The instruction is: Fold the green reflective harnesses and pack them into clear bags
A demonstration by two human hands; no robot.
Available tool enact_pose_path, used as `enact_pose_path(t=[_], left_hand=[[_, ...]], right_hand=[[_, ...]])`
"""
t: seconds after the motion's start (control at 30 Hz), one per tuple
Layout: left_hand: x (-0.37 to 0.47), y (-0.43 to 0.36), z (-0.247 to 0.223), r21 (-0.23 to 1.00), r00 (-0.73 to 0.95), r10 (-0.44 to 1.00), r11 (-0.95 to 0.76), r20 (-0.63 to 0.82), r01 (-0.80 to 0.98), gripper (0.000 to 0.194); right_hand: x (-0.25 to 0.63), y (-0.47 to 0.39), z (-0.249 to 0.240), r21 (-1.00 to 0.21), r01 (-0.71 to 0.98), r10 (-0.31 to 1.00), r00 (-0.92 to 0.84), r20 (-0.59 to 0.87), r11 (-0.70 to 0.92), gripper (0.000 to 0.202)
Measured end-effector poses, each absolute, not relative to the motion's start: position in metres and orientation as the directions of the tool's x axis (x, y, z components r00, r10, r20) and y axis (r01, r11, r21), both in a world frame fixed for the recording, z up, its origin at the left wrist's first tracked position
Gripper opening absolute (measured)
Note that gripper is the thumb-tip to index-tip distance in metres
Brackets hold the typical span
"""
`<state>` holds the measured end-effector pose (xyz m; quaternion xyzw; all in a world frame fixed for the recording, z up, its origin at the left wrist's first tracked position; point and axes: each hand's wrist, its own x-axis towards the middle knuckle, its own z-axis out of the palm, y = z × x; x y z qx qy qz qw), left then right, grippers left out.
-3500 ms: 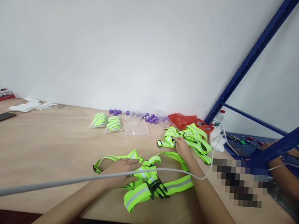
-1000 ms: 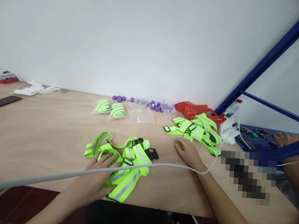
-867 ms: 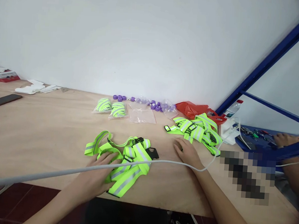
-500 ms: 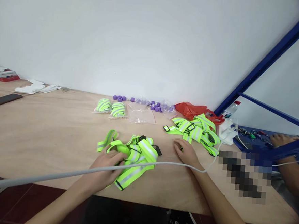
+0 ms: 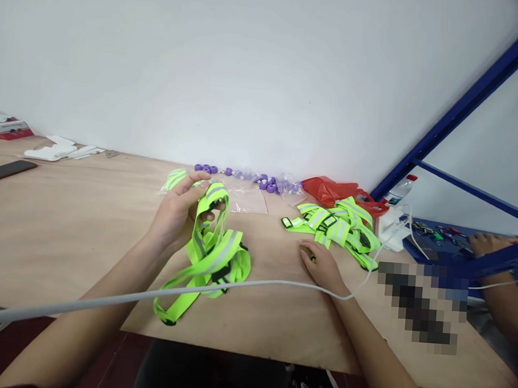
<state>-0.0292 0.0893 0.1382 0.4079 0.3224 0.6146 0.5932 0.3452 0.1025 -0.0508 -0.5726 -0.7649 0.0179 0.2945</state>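
My left hand (image 5: 184, 209) is raised above the table, its fingers closed round a fluorescent yellow-green reflective harness strap (image 5: 223, 253) with silver stripes and black buckles. Loops of the strap hang below the hand, and the lower part is bunched near the table. Resting on the tabletop, my right hand (image 5: 322, 266) has curled fingers, with a tiny dark and green bit showing between them that is too small to name. Just beyond it lies a second heap of yellow-green reflective straps (image 5: 341, 223).
A white cable (image 5: 279, 283) crosses in front of me. Along the wall sit purple rolls (image 5: 205, 168), clear plastic bags (image 5: 249, 202), a bagged strap (image 5: 174, 179) and a red bag (image 5: 330, 190). A bottle (image 5: 401, 189) stands by the blue frame (image 5: 464, 108). Another person's hand (image 5: 490, 242) is at right.
My left hand has lifted the reflective strap from the table, moving up and slightly left, so its loops now dangle. My right hand has stayed in place.
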Motion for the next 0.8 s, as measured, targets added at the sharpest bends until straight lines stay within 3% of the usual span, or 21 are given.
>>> enact_pose_path(t=[0.17, 0.33, 0.43, 0.57, 0.8], left_hand=[[-0.024, 0.089, 0.138, 0.792, 0.176, 0.978, 0.016, 0.116, -0.611, 0.024], [-0.015, 0.096, 0.148, 0.846, 0.432, 0.873, 0.043, 0.228, -0.532, 0.035], [-0.011, 0.108, 0.160, 0.893, 0.438, 0.809, -0.223, 0.393, -0.391, 0.044], [-0.008, 0.118, 0.176, 0.770, 0.340, 0.694, -0.607, 0.635, -0.198, 0.043], [0.001, 0.109, 0.180, 0.633, 0.392, 0.522, -0.735, 0.757, -0.243, 0.026]], right_hand=[[0.342, 0.101, -0.048, -0.366, 0.869, 0.890, -0.164, 0.425, 0.334, 0.025], [0.341, 0.101, -0.047, -0.352, 0.874, 0.893, -0.175, 0.414, 0.334, 0.026], [0.341, 0.100, -0.046, -0.339, 0.877, 0.892, -0.188, 0.411, 0.341, 0.026], [0.341, 0.100, -0.045, -0.326, 0.878, 0.890, -0.205, 0.408, 0.351, 0.025], [0.337, 0.099, -0.041, -0.322, 0.879, 0.890, -0.208, 0.405, 0.352, 0.024]])
